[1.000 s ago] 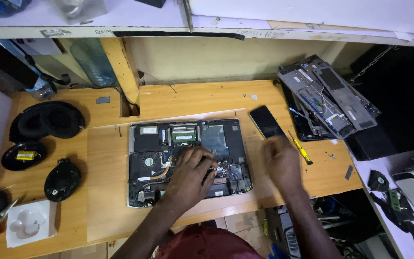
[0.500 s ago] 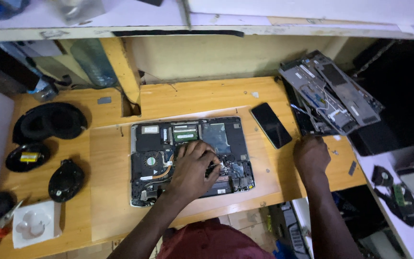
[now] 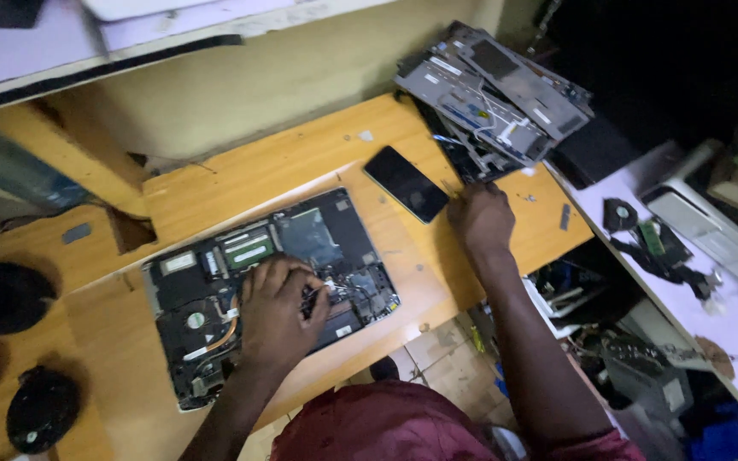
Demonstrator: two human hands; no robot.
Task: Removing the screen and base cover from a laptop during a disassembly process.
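Opened black laptop base with bare circuit board, flat on wooden surface; left hand fingers pressing inside, grasping nothing visible. Right hand fingers curled beside dark phone, grasp unclear. Risk: snagging thin cables.

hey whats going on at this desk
A person is working on an opened laptop lying on a wooden desk, its inner boards and fan exposed. The left hand rests on the parts in the middle of the laptop. The right hand reaches out to the desk's right side, just past a dark phone and at the foot of a stack of laptop covers. Whether that hand holds anything cannot be told.
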